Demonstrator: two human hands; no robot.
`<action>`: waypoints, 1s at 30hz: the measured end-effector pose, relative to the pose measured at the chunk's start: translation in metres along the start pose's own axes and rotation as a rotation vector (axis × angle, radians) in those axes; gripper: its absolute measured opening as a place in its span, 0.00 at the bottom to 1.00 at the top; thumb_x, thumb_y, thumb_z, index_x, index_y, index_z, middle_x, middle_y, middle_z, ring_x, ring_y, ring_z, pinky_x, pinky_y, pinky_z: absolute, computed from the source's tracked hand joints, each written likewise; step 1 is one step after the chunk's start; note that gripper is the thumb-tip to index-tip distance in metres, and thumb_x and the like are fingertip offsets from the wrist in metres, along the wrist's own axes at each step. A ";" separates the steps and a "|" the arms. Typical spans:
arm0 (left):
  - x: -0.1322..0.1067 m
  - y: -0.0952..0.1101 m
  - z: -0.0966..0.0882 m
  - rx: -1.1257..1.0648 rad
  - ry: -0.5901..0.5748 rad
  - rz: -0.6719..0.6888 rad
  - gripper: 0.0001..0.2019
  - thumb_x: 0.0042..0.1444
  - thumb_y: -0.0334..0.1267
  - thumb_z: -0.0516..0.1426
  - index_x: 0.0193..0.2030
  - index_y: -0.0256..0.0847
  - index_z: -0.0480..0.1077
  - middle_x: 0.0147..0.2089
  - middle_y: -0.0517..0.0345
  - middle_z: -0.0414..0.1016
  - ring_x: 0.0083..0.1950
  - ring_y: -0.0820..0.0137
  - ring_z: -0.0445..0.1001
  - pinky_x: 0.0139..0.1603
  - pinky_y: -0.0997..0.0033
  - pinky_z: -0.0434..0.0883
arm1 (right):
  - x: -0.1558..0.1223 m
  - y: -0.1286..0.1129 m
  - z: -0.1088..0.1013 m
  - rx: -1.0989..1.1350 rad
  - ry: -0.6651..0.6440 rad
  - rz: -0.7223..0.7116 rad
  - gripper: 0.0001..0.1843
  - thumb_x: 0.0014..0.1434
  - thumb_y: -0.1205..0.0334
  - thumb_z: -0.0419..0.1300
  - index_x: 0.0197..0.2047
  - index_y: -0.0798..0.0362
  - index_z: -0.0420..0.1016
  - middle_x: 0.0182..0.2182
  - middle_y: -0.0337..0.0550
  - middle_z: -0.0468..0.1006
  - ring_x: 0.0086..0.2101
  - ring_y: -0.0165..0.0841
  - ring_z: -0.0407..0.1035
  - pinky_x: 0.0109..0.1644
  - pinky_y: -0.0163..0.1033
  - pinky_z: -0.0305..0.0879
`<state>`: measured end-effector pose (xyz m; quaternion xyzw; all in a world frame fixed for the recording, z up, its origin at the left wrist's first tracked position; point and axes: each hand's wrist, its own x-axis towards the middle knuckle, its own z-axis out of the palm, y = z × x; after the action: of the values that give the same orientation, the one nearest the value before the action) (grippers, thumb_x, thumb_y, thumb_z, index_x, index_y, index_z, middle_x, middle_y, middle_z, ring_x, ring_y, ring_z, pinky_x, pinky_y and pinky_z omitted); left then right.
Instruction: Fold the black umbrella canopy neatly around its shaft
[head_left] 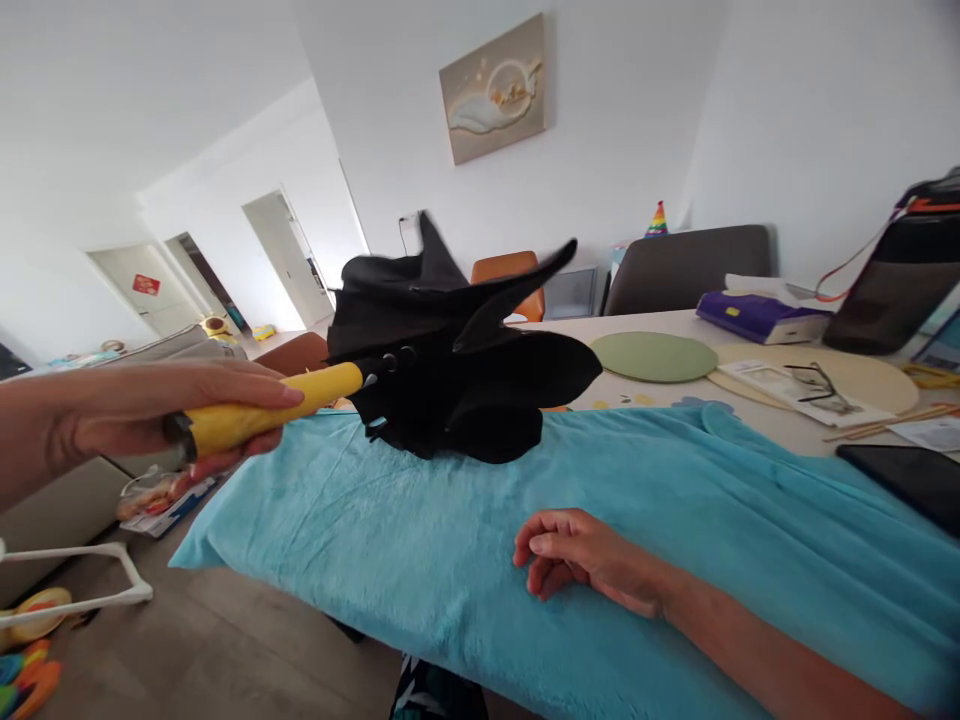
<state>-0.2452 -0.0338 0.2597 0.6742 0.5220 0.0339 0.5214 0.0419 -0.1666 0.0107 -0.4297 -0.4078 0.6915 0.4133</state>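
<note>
My left hand point(217, 405) comes in from the left, its fingers wrapped round the yellow handle point(277, 405) of a folding umbrella. Held sideways in the air, the umbrella has a black canopy point(465, 350) that hangs in loose, uncreased flaps pointing to the right. Its ribs and most of its shaft are hidden by the cloth. Below and to the right, my right hand point(570, 555) is over a light blue plush cloth point(420, 530), apart from the umbrella. Its fingers are loosely bent and slightly apart, with nothing visible in them.
The blue cloth covers the near part of a table. Behind it lie a green round placemat point(652, 357), a purple tissue pack point(761, 318), eyeglasses point(817, 385) and a black phone or tablet point(904, 480). A dark chair point(690, 270) stands beyond. Toys point(30, 680) lie on the floor at left.
</note>
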 end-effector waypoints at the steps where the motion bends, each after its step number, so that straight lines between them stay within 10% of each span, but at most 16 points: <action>1: 0.001 -0.007 0.005 0.021 -0.079 -0.063 0.13 0.55 0.43 0.50 0.33 0.32 0.66 0.23 0.59 0.68 0.15 0.75 0.65 0.14 0.77 0.62 | -0.001 0.000 0.000 -0.007 0.002 0.000 0.11 0.54 0.60 0.55 0.37 0.60 0.68 0.37 0.49 0.72 0.33 0.33 0.71 0.41 0.42 0.67; 13: 0.076 -0.175 0.106 -0.135 -0.190 -0.132 0.17 0.49 0.50 0.53 0.37 0.39 0.58 0.29 0.58 0.68 0.23 0.68 0.71 0.21 0.70 0.67 | 0.005 0.006 0.000 -0.010 0.042 -0.002 0.11 0.51 0.60 0.57 0.34 0.59 0.68 0.35 0.48 0.73 0.30 0.32 0.71 0.36 0.39 0.68; 20: 0.104 -0.171 0.124 -0.385 -0.122 0.018 0.20 0.50 0.49 0.54 0.46 0.40 0.61 0.35 0.53 0.68 0.30 0.69 0.70 0.28 0.68 0.70 | 0.006 0.004 -0.002 0.002 0.045 0.025 0.12 0.52 0.58 0.57 0.35 0.59 0.68 0.36 0.48 0.73 0.31 0.32 0.71 0.37 0.39 0.68; 30: 0.170 -0.125 0.146 -1.210 -0.468 0.064 0.16 0.55 0.40 0.49 0.47 0.33 0.63 0.29 0.58 0.65 0.21 0.77 0.64 0.17 0.78 0.64 | 0.005 -0.006 -0.015 0.140 0.066 -0.011 0.11 0.53 0.59 0.57 0.37 0.58 0.70 0.37 0.49 0.73 0.29 0.32 0.71 0.33 0.40 0.69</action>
<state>-0.1655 -0.0164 0.0164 0.2662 0.2629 0.1897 0.9078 0.0556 -0.1566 0.0104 -0.4203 -0.3469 0.7015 0.4592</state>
